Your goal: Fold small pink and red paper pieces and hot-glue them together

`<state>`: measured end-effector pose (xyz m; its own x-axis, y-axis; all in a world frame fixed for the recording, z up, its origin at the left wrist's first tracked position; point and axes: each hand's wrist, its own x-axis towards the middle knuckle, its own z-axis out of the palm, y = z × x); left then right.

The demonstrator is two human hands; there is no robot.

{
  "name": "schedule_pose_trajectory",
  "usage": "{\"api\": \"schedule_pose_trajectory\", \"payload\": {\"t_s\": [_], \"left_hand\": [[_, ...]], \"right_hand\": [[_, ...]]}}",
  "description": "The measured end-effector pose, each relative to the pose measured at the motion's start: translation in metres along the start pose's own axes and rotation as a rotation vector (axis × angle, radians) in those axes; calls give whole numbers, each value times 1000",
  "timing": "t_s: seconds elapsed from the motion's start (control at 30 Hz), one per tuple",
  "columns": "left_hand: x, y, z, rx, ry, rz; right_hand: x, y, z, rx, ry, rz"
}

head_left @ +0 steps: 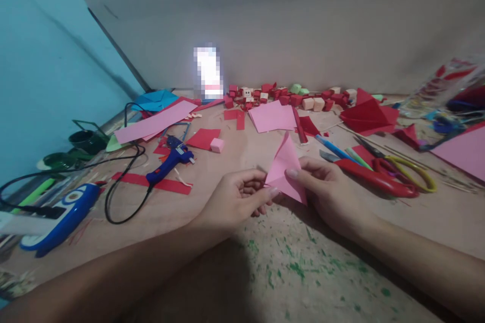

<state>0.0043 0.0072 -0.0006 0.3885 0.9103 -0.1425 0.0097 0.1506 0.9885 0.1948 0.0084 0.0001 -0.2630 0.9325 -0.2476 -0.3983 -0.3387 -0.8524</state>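
A folded pink paper piece [285, 167] stands pointed up between both hands, just above the table. My left hand [237, 198] pinches its lower left edge with curled fingers. My right hand [326, 187] grips its right side, thumb pressed on the front face. Both forearms reach in from the bottom of the view.
A blue glue gun [171, 159] with a black cord lies to the left. Red and yellow scissors [394, 174] and a blue pen [333, 148] lie to the right. Pink sheets [272, 116], red paper [368, 113] and small folded cubes [291, 96] crowd the back.
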Motion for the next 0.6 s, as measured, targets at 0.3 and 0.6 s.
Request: {"api": "schedule_pose_trajectory", "payload": {"t_s": [0.3, 0.6], "left_hand": [[0, -4, -1, -84, 108, 20], [-2, -4, -1, -122, 89, 37]], "right_hand": [[1, 2, -2, -157, -62, -30], [0, 3, -2, -247, -67, -44]]}}
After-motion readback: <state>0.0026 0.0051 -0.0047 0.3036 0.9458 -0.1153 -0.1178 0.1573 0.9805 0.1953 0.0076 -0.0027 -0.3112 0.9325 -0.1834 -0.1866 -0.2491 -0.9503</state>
